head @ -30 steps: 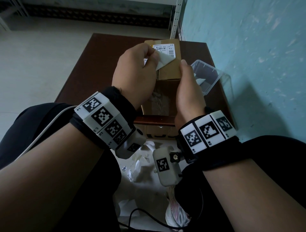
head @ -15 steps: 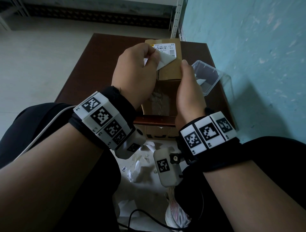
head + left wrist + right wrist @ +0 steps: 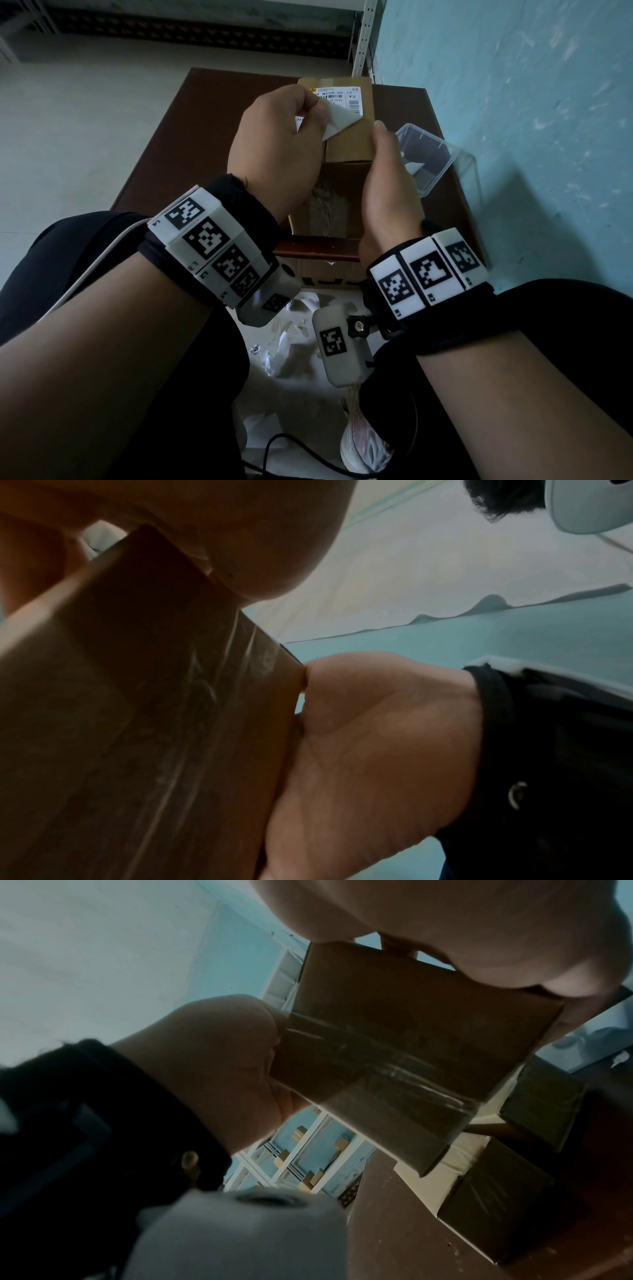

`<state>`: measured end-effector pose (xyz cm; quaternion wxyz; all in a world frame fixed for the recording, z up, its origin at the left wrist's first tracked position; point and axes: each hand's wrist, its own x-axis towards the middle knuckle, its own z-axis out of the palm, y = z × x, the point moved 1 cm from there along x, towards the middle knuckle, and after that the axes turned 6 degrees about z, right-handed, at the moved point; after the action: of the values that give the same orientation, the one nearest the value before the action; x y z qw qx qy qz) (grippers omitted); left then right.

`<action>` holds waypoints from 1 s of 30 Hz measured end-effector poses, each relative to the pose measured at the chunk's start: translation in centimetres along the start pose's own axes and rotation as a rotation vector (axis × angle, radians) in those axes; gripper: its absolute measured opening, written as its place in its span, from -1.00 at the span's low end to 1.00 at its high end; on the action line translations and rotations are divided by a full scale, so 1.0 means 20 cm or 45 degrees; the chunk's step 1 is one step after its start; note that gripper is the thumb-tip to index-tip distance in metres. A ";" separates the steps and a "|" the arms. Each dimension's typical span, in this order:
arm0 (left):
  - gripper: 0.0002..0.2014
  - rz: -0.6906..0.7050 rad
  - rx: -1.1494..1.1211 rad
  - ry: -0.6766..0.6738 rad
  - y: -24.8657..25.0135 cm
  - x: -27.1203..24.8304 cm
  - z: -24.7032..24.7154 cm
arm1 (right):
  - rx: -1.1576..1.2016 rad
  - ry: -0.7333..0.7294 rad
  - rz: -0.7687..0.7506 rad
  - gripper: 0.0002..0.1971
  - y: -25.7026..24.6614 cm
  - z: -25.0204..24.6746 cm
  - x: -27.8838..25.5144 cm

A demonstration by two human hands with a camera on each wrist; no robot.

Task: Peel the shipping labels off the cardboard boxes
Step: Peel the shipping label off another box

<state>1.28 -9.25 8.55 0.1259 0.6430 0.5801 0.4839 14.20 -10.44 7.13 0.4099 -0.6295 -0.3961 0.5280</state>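
A small cardboard box (image 3: 347, 144) is held up above the brown table (image 3: 191, 137), with clear tape across its near face (image 3: 394, 1053). A white shipping label (image 3: 342, 102) with barcodes sits on its top face, and its near corner is folded back, white underside up. My left hand (image 3: 274, 147) pinches that lifted corner between thumb and fingers. My right hand (image 3: 387, 178) grips the box's right side, thumb along the top edge. In the left wrist view the box's taped side (image 3: 154, 723) fills the frame beside my right palm (image 3: 377, 750).
A clear plastic container (image 3: 428, 157) holding a white scrap stands on the table right of the box. More cardboard boxes (image 3: 514, 1164) lie on the table below. Torn label bits (image 3: 294, 335) litter the floor between my knees. A teal wall (image 3: 513, 102) runs close on the right.
The peeled corner of the label has been pulled back slightly further by my left hand. The box and my right hand have stayed nearly still.
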 end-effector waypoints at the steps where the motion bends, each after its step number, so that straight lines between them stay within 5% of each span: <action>1: -0.77 0.000 -0.003 0.002 0.00 0.00 0.00 | 0.003 0.001 -0.001 -0.39 0.00 0.00 0.00; 13: -0.72 0.019 -0.023 0.012 0.01 0.00 -0.02 | -0.014 0.027 -0.009 -0.38 -0.01 -0.01 -0.02; 17: -0.74 0.034 0.005 -0.016 0.01 0.00 -0.01 | 0.006 0.058 -0.011 -0.18 -0.01 0.01 -0.02; 22: -0.73 0.020 0.019 -0.026 0.00 0.00 0.00 | -0.093 0.027 -0.034 -0.40 -0.02 -0.02 -0.02; 30: -0.71 0.007 0.010 -0.027 -0.01 0.00 0.00 | -0.125 0.021 -0.073 -0.42 -0.01 -0.01 -0.01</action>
<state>1.15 -9.15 8.38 0.1283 0.6503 0.5787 0.4751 14.45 -10.56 7.42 0.3967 -0.6416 -0.4359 0.4910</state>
